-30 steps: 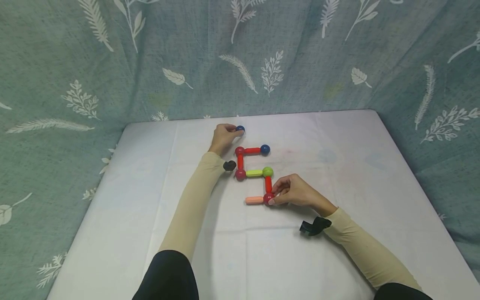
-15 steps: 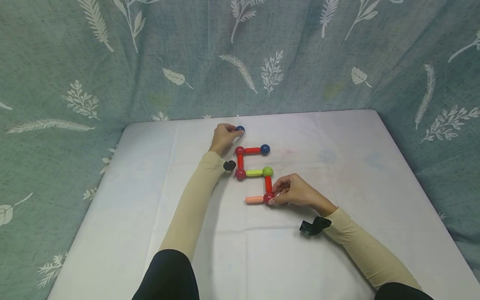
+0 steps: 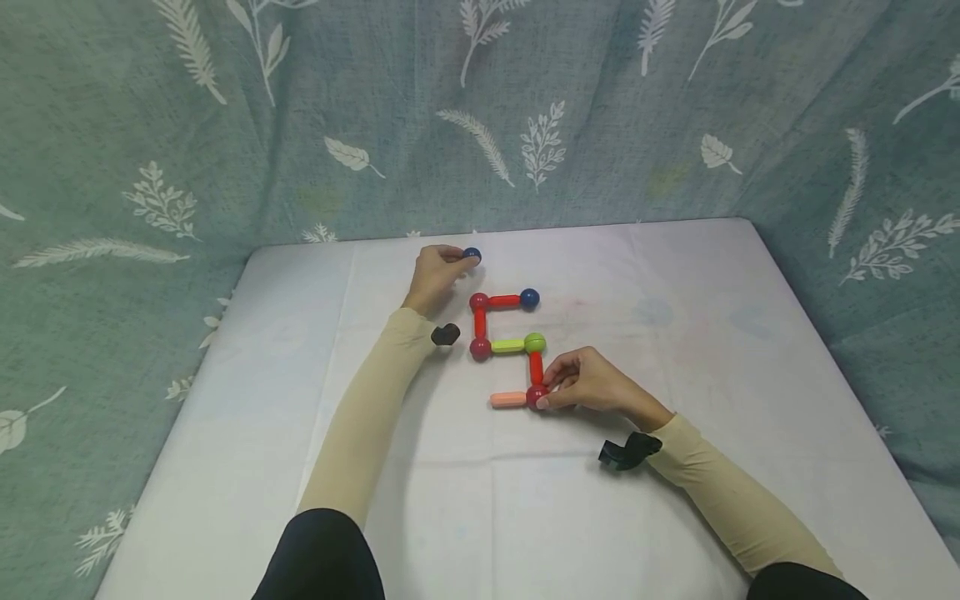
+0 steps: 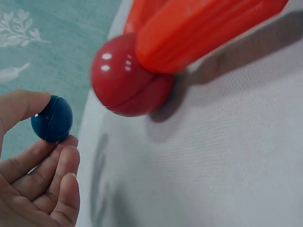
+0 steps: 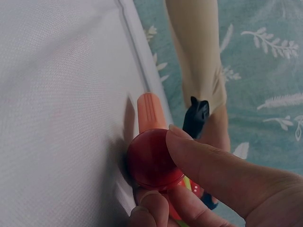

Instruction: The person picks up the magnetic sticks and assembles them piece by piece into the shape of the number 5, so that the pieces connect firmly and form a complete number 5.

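Observation:
My left hand (image 3: 435, 277) pinches a loose blue ball (image 4: 53, 119) between thumb and fingers, near the table's far edge. My right hand (image 3: 588, 383) holds the lower red ball (image 5: 154, 158) of a chain of rods and balls. From that ball an orange rod (image 3: 508, 400) points left and a red rod (image 3: 536, 368) runs up to a green ball (image 3: 535, 342). A yellow-green rod (image 3: 508, 346) joins it to another red ball (image 3: 481, 348). Further red rods lead through an upper red ball (image 4: 130, 75) to a second blue ball (image 3: 529, 299).
The white-covered table (image 3: 675, 317) carries the chain at its middle. A teal curtain (image 3: 600, 108) with white leaf prints hangs behind and at the sides. Black wrist mounts (image 3: 630, 451) jut out from both sleeves.
My left hand and the blue ball it pinches have shifted slightly left. The right hand and the chain stay in place.

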`<state>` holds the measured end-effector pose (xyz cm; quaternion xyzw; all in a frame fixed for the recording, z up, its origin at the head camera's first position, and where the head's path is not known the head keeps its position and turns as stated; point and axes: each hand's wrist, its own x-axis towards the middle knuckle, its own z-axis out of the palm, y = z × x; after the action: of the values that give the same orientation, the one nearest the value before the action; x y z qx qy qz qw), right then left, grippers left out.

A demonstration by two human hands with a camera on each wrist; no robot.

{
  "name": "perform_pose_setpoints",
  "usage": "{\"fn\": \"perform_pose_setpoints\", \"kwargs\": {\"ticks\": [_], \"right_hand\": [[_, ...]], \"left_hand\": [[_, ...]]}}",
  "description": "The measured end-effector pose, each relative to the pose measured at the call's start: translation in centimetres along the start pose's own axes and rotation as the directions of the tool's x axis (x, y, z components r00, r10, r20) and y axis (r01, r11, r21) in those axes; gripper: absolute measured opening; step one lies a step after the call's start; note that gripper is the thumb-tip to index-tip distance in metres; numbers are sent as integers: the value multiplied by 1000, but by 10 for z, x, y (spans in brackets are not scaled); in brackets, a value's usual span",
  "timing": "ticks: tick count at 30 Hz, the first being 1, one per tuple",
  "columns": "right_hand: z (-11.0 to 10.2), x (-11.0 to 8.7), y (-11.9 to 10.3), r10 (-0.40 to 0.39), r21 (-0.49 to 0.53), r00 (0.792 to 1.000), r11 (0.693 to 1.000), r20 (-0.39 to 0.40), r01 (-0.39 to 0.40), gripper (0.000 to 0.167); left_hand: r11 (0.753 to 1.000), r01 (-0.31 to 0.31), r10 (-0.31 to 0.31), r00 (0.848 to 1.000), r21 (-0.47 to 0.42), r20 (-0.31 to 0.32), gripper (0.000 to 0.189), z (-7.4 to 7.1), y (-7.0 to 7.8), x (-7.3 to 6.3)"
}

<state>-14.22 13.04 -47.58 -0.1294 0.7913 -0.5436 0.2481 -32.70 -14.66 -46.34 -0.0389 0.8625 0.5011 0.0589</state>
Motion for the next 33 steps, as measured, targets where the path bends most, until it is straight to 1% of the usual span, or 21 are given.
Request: {"fn": "perform_pose_setpoints", "kwargs": {"ticks": [3, 7, 11, 13, 17, 24, 28, 31, 33], "right_hand": [[0, 1, 0, -1, 0, 1000, 1000, 0, 1, 29], [-1, 1, 1, -2, -6, 1000, 1000, -1, 2, 29], [-2, 1, 2, -7, -9, 1000, 1000, -4, 7, 29], [-2, 0, 2, -9, -9, 1000, 1000, -5, 9, 29], [-3, -1, 3, -2, -8, 1000, 1000, -2, 2, 29], [-2, 1, 3, -4, 1, 1000, 1000, 3, 4, 29], [1, 1, 1, -1, 6, 1000, 1000, 5, 1, 29], [1, 1, 0, -1, 7, 1000, 1000, 4, 1, 28], [1, 1, -1, -6, 8, 1000, 1000, 3, 5, 28]], "left_hand": [[1000, -20, 20, 1000, -5, 4, 51, -7, 1, -4], [997, -72, 72, 997, -19, -5, 50, -16, 2, -12], [993, -115, 115, 993, -24, -9, 50, -25, 2, -24], [992, -124, 124, 992, -20, -7, 52, -30, 1, -30], [991, -137, 137, 991, -8, -2, 55, -39, 0, -46], [980, -194, 195, 981, 45, -13, 56, -56, 1, -79], [968, -237, 238, 971, 86, -2, 54, -63, 1, -99], [953, -280, 281, 960, 111, 13, 51, -65, 0, -112], [947, -298, 297, 955, 124, 24, 49, -65, 0, -120]]}}
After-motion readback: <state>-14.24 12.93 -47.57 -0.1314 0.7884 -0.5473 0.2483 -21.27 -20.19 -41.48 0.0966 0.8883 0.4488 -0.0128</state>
